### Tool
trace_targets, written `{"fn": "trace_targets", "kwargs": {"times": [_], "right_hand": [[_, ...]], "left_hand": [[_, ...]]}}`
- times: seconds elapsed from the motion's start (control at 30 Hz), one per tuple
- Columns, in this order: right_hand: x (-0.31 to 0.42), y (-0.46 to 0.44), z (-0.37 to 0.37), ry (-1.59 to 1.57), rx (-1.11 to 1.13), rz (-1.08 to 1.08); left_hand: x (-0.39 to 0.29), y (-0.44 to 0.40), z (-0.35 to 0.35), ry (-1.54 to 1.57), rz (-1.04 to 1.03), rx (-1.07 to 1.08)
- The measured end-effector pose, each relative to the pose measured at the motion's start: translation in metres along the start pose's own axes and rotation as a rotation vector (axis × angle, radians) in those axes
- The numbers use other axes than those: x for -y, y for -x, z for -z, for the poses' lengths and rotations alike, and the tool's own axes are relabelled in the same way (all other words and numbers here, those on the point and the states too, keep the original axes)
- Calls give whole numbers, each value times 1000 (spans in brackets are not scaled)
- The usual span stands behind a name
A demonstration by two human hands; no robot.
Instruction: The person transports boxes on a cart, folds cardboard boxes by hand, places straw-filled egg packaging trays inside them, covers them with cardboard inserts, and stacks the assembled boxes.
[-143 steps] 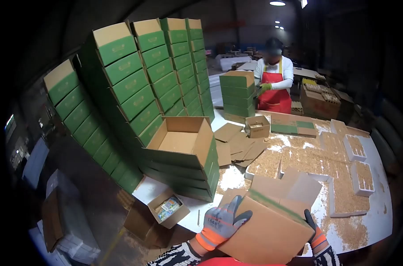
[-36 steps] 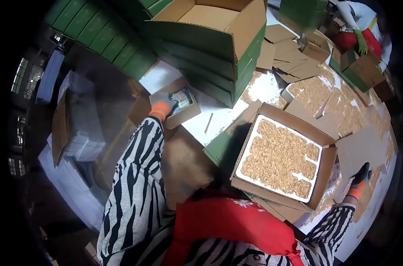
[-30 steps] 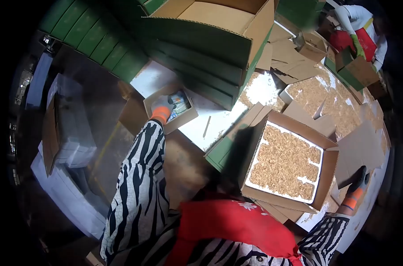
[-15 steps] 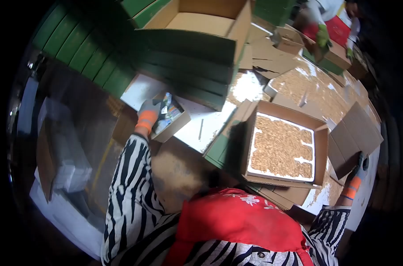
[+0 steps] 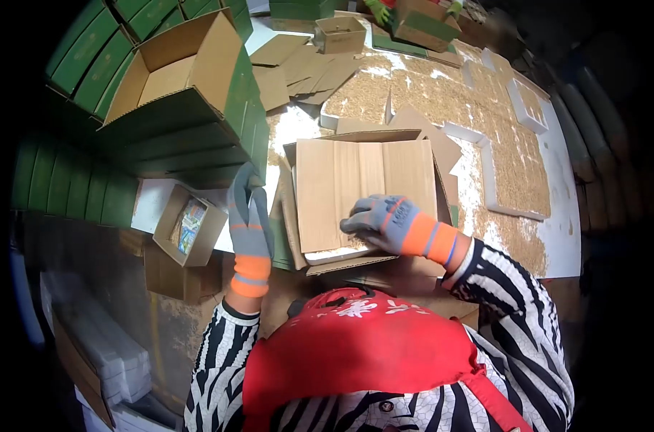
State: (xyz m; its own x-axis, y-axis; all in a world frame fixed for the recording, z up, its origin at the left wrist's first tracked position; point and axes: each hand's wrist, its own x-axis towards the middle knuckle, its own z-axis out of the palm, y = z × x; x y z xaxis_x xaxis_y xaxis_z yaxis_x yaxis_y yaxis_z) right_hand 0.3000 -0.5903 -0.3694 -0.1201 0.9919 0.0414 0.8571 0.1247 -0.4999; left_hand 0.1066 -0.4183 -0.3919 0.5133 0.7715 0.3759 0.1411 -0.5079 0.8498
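A creased cardboard sheet (image 5: 352, 180) lies in an open carton (image 5: 440, 189), over a white tray (image 5: 334, 254) whose front edge shows with some shavings. My right hand (image 5: 391, 223), in a grey and orange glove, has its fingers curled on the sheet near its front edge. My left hand (image 5: 250, 209), gloved alike, is raised left of the carton, fingers drawn together; what they hold, if anything, I cannot make out. Left of it, a small box (image 5: 215, 229) contains colourful packets (image 5: 191, 223).
Green cartons (image 5: 251, 119) are stacked at the left, the top one open. Flattened cardboard (image 5: 316, 70) lies behind the carton. Shavings and white trays (image 5: 517, 209) cover the right side of the table (image 5: 563, 237). A co-worker's gloved hands (image 5: 379, 11) are at a box (image 5: 424, 25).
My left hand has left the small box and moved right, beside the carton. My right hand has come from the right onto the cardboard sheet, which now covers the shavings. The view has shifted.
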Motion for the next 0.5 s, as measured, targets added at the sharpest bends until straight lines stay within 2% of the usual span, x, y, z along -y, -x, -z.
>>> {"fn": "trace_targets", "kwargs": {"times": [0.03, 0.07, 0.1, 0.13, 0.17, 0.27, 0.4, 0.5], "right_hand": [[-8, 1, 2, -76, 39, -23], [-13, 0, 6, -151, 83, -41], [-11, 3, 11, -162, 131, -68], [-6, 7, 21, -174, 177, -93], [0, 7, 30, -182, 225, -114], [19, 1, 44, 199, -141, -54], [7, -1, 9, 302, 155, -179], [-9, -3, -1, 287, 138, -121]], "left_hand": [[-3, 5, -5, 15, 99, 15], [-11, 14, -14, 170, 187, 25], [-11, 27, -26, 385, 236, 46], [-8, 33, -32, 407, 236, 92], [-3, 38, -37, 287, 172, 122], [-1, 49, -45, 50, 23, 80], [-2, 50, -41, 90, 106, 106], [0, 49, -40, 74, 82, 99]]}}
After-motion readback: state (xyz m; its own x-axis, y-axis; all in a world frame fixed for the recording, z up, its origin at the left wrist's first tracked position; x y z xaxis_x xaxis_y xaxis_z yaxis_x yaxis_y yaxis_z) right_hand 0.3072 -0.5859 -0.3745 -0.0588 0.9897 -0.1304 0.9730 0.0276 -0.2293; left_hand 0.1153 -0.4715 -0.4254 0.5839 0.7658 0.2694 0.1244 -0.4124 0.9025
